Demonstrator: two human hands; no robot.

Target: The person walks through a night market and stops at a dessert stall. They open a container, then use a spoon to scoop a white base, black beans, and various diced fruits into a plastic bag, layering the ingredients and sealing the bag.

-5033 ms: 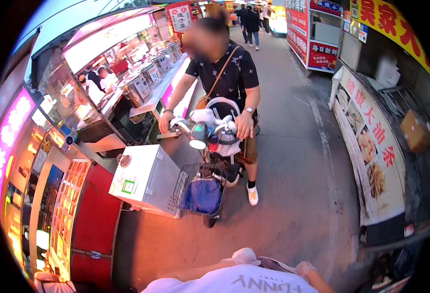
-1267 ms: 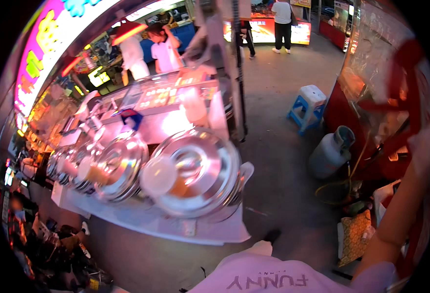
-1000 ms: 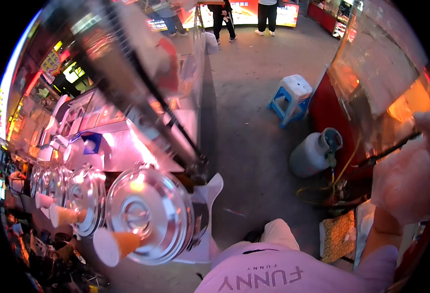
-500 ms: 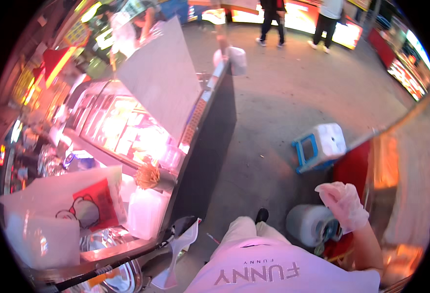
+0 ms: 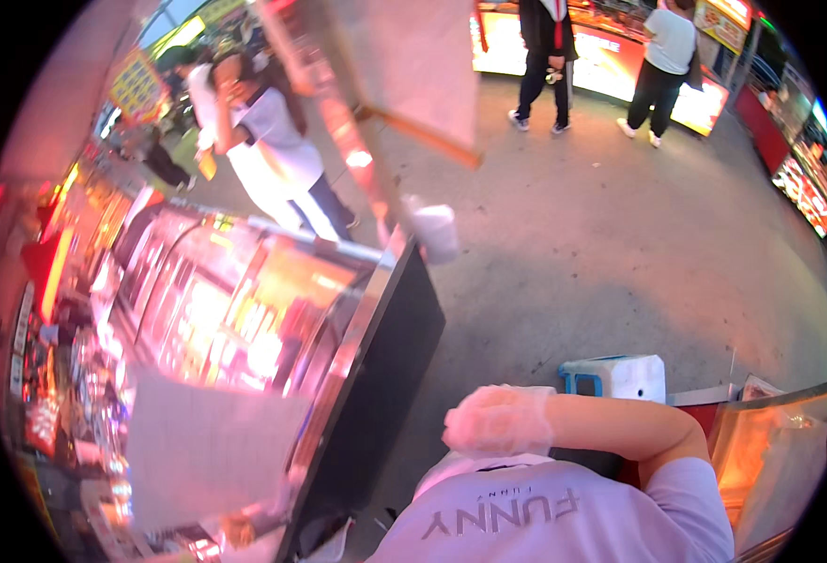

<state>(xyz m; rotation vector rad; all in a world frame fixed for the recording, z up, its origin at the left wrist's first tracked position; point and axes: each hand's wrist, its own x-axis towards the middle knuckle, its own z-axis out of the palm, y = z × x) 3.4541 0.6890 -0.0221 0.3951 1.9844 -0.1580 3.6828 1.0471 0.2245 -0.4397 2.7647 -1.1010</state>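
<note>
My right hand (image 5: pixel 498 420), in a thin clear plastic glove, is bent across the front of my pale shirt (image 5: pixel 517 511). Its forearm comes in from the right. The fingers are blurred under the loose glove, so I cannot tell whether they are curled round anything. Nearest to this hand, apart from the shirt, is a white and blue plastic stool (image 5: pixel 627 378) beyond the forearm. My left hand is out of view. On the left, a flat pale board (image 5: pixel 212 460) lies over part of the brightly lit stall counter.
The counter's dark side panel (image 5: pixel 385 375) runs along my left. A white roll (image 5: pixel 435 233) hangs at its far corner, below a hanging panel (image 5: pixel 413 66). One person (image 5: pixel 268 150) stands behind the stall; two others stand at a lit stall ahead. A glowing case (image 5: pixel 761 450) is at right.
My right hand has swung from the right side inward to my chest. The view has shifted, and the pale board now appears lower, over the near part of the counter.
</note>
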